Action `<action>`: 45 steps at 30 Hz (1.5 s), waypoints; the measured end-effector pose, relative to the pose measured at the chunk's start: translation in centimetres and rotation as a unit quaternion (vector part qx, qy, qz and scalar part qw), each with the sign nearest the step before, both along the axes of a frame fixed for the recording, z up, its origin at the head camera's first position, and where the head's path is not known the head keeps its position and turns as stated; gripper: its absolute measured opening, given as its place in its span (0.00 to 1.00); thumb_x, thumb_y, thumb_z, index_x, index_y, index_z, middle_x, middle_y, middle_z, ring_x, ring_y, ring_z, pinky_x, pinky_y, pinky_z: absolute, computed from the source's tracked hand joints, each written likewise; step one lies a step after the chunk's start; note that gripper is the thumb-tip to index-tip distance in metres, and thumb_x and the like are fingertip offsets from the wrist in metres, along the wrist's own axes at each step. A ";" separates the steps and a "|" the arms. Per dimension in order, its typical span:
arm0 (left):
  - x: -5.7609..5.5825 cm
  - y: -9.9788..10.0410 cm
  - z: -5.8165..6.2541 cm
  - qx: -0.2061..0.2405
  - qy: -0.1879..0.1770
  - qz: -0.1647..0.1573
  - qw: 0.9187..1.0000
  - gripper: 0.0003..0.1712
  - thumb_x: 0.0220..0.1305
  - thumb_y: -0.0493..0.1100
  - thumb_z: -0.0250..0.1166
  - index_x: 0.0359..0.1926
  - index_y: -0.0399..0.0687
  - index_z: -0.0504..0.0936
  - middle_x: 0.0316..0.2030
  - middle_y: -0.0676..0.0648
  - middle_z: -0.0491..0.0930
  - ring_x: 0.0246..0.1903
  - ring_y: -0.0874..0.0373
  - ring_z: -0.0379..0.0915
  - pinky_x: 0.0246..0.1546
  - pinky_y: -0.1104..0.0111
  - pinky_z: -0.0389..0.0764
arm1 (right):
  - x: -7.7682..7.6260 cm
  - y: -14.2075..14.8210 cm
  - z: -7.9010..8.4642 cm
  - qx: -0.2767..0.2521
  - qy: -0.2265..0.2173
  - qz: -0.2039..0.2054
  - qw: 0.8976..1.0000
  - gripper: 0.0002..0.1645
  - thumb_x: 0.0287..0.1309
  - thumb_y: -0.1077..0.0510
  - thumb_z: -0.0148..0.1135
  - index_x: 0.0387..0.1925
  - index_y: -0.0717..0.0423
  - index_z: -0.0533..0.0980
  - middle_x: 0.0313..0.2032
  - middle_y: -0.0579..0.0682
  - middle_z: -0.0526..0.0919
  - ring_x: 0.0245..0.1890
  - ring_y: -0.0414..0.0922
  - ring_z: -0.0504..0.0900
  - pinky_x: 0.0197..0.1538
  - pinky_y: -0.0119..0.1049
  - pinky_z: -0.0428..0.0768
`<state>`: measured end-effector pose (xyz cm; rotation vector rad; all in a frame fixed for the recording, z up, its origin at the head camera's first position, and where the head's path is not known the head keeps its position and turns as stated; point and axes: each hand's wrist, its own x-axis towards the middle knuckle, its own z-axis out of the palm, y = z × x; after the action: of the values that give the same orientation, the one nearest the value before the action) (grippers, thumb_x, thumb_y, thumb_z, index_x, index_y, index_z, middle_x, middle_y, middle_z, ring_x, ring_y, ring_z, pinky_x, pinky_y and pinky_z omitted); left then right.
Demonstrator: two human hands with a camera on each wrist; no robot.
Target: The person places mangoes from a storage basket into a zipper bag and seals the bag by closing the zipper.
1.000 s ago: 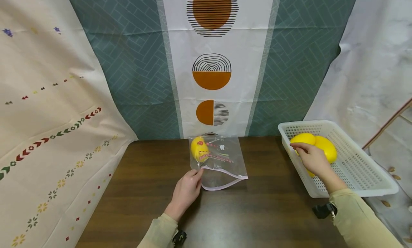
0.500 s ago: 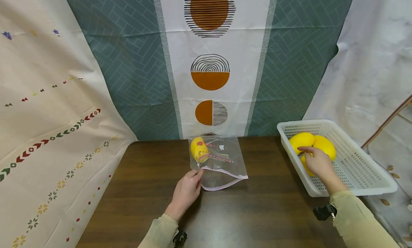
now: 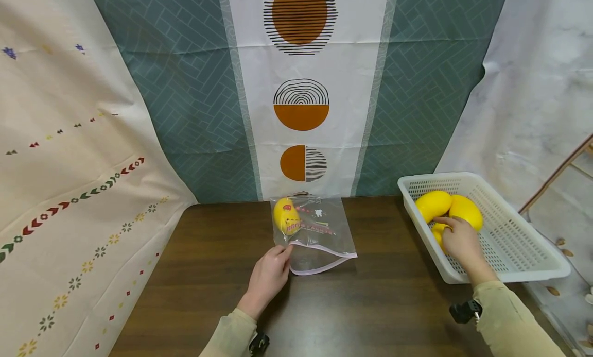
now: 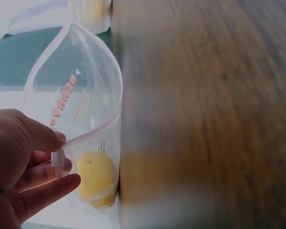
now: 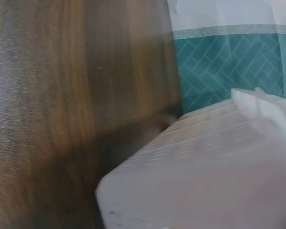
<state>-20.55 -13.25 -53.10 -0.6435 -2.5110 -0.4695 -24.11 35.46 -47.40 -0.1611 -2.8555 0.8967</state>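
My left hand [image 3: 269, 274] pinches the opening edge of a clear zip bag [image 3: 335, 220] with a pink seal, which lies on the table with its mouth gaping toward me. Through its film, yellow fruit [image 3: 285, 216] shows at the far left; in the left wrist view the fruit [image 4: 96, 175] is rounded with a small dimple. On the right, my right hand [image 3: 463, 243] reaches into a white basket [image 3: 523, 251]. Its fingers overlap a smaller yellow fruit [image 3: 437, 232], mostly hidden under the hand; I cannot tell whether they grip it. The right wrist view shows only the basket's outer wall [image 5: 181, 191].
Beyond the right hand, a curved, mango-like yellow fruit [image 3: 433, 204] and a plump oval one [image 3: 467, 213] lie in the basket. Patterned cloth [image 3: 208, 89] hangs along the dark wooden table's [image 3: 352, 316] back edge and both sides.
My right hand has moved down and slightly right within the basket, uncovering more of the curved fruit, its fingers now over the smaller one. The left hand and bag have stayed put.
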 end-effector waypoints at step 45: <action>0.0 -0.1 -0.5 0.017 0.005 -0.005 1.000 0.23 0.54 0.29 0.81 0.53 0.40 0.91 0.34 0.49 0.81 0.29 0.57 0.76 0.29 0.65 0.83 | -0.2 0.7 -1.2 0.044 -0.167 -0.014 0.985 0.55 0.78 0.39 0.51 0.83 0.65 0.35 0.72 0.85 0.54 0.68 0.82 0.61 0.67 0.77 0.62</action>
<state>-20.52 -13.35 -53.57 -0.6440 -2.4866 -0.5098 -24.27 36.18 -48.57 -0.3745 -3.1832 0.8034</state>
